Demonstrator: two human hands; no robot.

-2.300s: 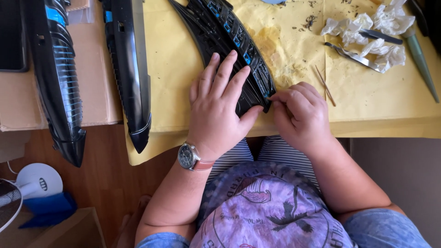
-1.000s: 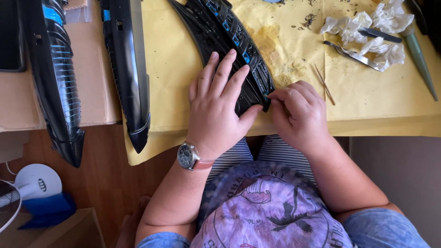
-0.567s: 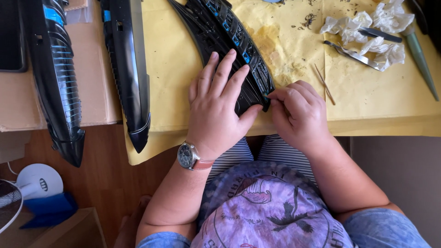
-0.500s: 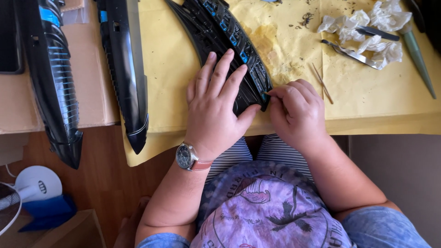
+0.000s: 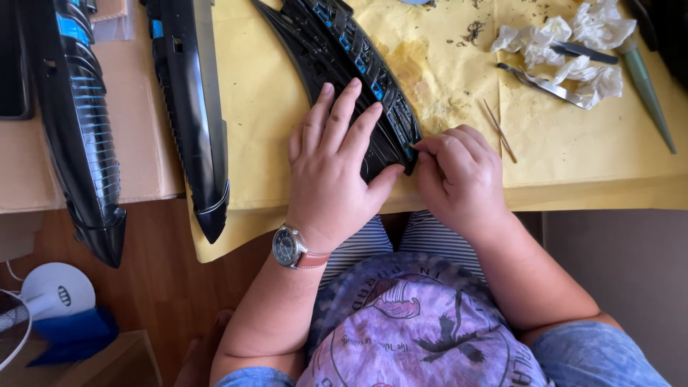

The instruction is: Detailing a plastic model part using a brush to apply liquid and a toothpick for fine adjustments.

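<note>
The left hand [image 5: 337,168] lies flat, fingers spread, pressing the curved black-and-blue model panel [image 5: 344,54] down on the yellow paper sheet [image 5: 573,165] at the near edge of the tabletop, probably to steady it. The right hand [image 5: 459,175], just right of it, has its fingertips pinched together on the panel's near tip. Left of them rest two long black hull pieces [image 5: 190,115], far right crumpled tissue [image 5: 573,43] with tweezers [image 5: 537,79]. Compared with earlier frames, both hands keep their places; only the view shifted slightly.
</note>
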